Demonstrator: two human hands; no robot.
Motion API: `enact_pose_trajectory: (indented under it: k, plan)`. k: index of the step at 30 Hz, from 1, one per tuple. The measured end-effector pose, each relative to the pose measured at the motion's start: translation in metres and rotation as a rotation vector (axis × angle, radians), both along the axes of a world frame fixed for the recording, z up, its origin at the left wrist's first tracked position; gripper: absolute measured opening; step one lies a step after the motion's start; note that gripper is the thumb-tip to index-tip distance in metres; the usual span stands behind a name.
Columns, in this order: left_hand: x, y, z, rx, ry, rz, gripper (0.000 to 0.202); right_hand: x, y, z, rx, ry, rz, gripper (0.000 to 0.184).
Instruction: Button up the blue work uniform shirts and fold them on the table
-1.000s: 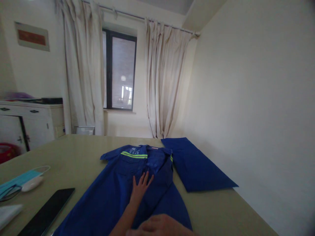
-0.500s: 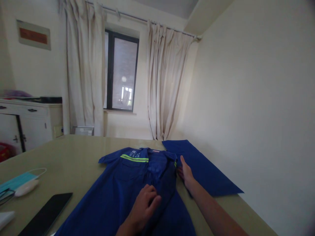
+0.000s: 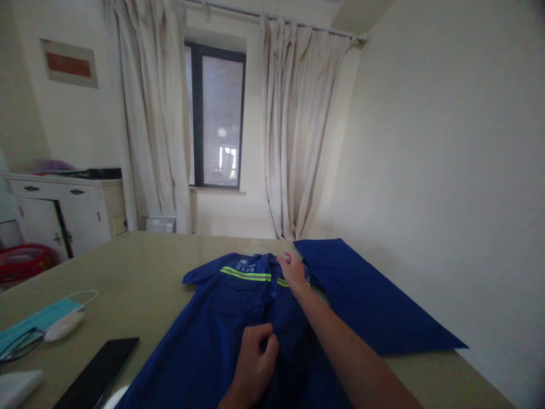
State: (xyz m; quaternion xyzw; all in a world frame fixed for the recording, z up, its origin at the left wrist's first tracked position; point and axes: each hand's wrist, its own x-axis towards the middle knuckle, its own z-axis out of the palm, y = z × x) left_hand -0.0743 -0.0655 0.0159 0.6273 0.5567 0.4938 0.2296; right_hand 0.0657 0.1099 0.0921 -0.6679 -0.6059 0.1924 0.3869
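Observation:
A blue work shirt [image 3: 221, 324] with a yellow-green reflective stripe lies spread on the beige table [image 3: 140, 267]. My left hand [image 3: 254, 363] is closed, pinching the shirt's front fabric near the placket. My right hand [image 3: 293, 271] reaches across to the collar area and grips the cloth near the far shoulder. A folded blue garment [image 3: 370, 301] lies flat to the right of the shirt, apart from both hands.
At the left of the table lie a black phone [image 3: 100, 378], a light blue face mask [image 3: 38, 321] and a white mouse [image 3: 63, 328]. A white cabinet [image 3: 68, 210] stands at the left, and curtains [image 3: 298, 136] frame the window behind the table.
My right hand moved from the shirt's right edge up to the collar. My left hand curled from flat fingers into a pinch on the front. The camera shifted slightly.

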Motion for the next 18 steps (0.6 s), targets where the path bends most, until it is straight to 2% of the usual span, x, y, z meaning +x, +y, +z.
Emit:
enact_pose_trajectory:
  k: [3,6,8,10,12,16,18]
  plan:
    - [0.002,-0.007,0.004,0.037,0.058,-0.096,0.027,0.007,-0.019,-0.007,-0.091,-0.200,-0.089,0.071]
    - [0.014,-0.015,0.009,0.142,0.188,-0.310,0.020,0.011,-0.036,-0.017,-0.199,-0.341,-0.092,0.083]
    - [0.023,-0.020,0.009,0.186,0.297,-0.500,0.015,0.009,-0.040,-0.022,-0.261,-0.376,-0.077,0.075]
    - [0.030,-0.023,0.009,0.169,0.376,-0.640,0.020,0.008,-0.037,-0.022,-0.297,-0.367,-0.066,0.059]
    - [0.032,-0.025,0.011,0.132,0.395,-0.649,0.023,0.010,-0.028,-0.020,-0.316,-0.325,-0.063,0.047]
    - [0.026,-0.028,0.018,0.103,0.320,-0.489,0.024,0.025,-0.007,-0.010,-0.356,-0.188,-0.038,0.032]
    - [0.024,-0.028,0.019,0.083,0.260,-0.438,0.029,0.035,0.000,-0.004,-0.376,-0.123,-0.017,0.031]
